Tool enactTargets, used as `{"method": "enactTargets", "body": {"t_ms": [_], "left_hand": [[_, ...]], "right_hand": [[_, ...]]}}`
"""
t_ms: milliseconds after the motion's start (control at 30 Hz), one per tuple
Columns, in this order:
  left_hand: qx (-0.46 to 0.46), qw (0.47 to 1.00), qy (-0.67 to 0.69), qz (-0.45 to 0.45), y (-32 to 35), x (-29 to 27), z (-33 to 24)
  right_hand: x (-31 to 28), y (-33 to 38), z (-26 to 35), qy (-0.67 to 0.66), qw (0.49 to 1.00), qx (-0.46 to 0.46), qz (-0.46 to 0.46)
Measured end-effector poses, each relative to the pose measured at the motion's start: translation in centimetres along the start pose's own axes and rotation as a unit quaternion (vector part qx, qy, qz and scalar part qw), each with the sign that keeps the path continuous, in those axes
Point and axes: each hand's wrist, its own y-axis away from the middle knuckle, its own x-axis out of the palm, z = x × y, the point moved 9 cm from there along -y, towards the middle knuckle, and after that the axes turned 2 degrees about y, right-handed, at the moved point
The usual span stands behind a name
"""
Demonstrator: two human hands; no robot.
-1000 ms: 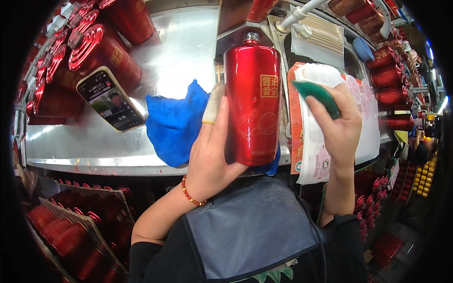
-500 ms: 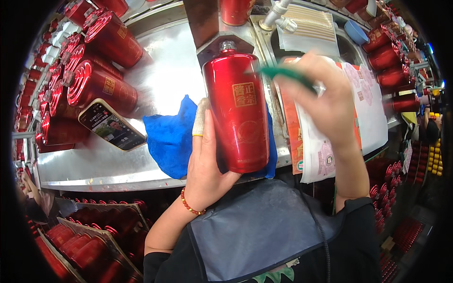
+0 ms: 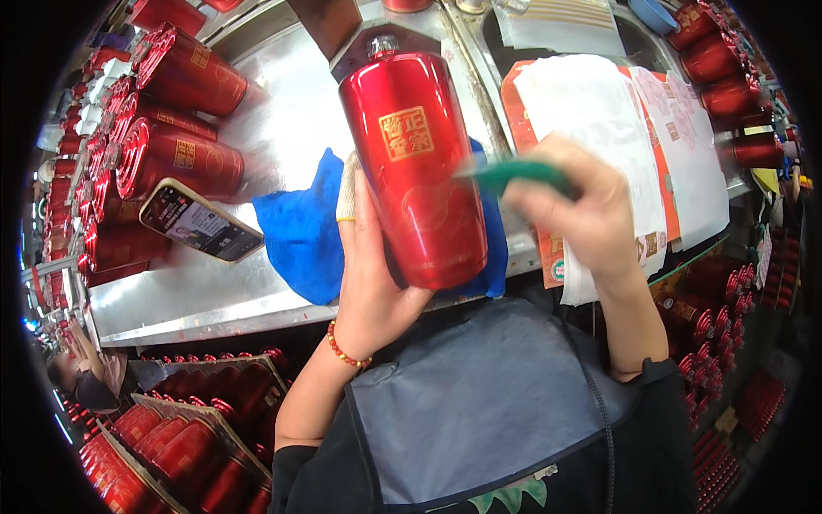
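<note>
My left hand point(image 3: 368, 274) grips a tall glossy red bottle point(image 3: 415, 163) with a small gold square label, holding it upright above the steel table's near edge. One finger of that hand wears a pale cloth wrap, and a red bead bracelet sits on the wrist. My right hand point(image 3: 582, 210) holds a flat green tool point(image 3: 514, 174), blurred, whose tip touches the bottle's right side. A blue cloth point(image 3: 300, 227) lies on the table behind the bottle.
Red cylindrical cans point(image 3: 175, 163) lie stacked at the left of the steel table point(image 3: 282, 94), with a phone point(image 3: 199, 221) beside them. White and orange sheets point(image 3: 616, 120) lie at the right. More red cans fill crates point(image 3: 180, 428) below and shelves at far right.
The bottle has shifted left and slightly nearer the centre. My right hand with the green tool has swung down and left from above the sheets until its tip meets the bottle.
</note>
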Motion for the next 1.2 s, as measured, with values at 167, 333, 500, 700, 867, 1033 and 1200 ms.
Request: {"method": "enactTargets", "body": {"t_ms": [167, 333, 500, 700, 867, 1033, 1200], "left_hand": [[0.016, 1.0, -0.019, -0.013, 0.0, -0.3, -0.6], [-0.005, 1.0, -0.012, -0.021, -0.2, -0.5, -0.4], [0.011, 0.999, 0.007, -0.049, -0.2, -1.0, -1.1], [-0.017, 0.998, 0.011, -0.056, 0.1, -1.3, -0.4], [0.0, 0.997, -0.029, -0.072, -0.1, -1.7, -1.8], [0.014, 0.993, -0.085, -0.082, 0.0, -2.3, -3.6], [0.008, 0.994, -0.044, -0.1, 0.1, -2.1, -2.8]], "right_hand": [[-3.9, -2.1, -0.6, 0.228, 0.968, -0.066, -0.084], [3.2, 3.1, 6.1, 0.328, 0.884, -0.332, -0.008], [2.9, 4.8, 6.1, 0.305, 0.919, -0.236, 0.076], [-2.1, 3.1, 1.7, 0.076, 0.994, 0.026, -0.071], [2.3, 2.4, 4.3, 0.165, 0.979, -0.122, 0.009], [2.5, 2.5, 7.5, 0.369, 0.869, -0.327, -0.043], [4.4, 3.5, 7.1, 0.254, 0.932, -0.247, 0.072]]}}
